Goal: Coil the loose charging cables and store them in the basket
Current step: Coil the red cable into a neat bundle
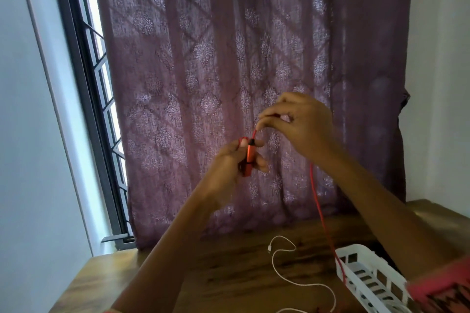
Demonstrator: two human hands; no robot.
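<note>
Red plastic connector (248, 159) of the red charging cable (316, 198) is clamped in the left hand (229, 162), with fingers and thumb curled round it. Its long axis stands nearly upright, cable end uppermost. From that end the cable rises a short way to the right hand (297, 122), just above and to the right, whose fingertips (262, 123) pinch it.

Below the right wrist the cable hangs almost straight down, long axis vertical, to the left end of the white slotted basket (356, 247), where it crosses the wall. Its far end cannot be traced.

Left of the basket, well below both hands, a white cable (279, 277) lies uncoiled in loose bends on the wooden tabletop (229, 274).

Behind the hands hangs a purple patterned curtain (229, 58). To its left are a dark-framed barred window (84, 84) and a pale wall (25, 134).
</note>
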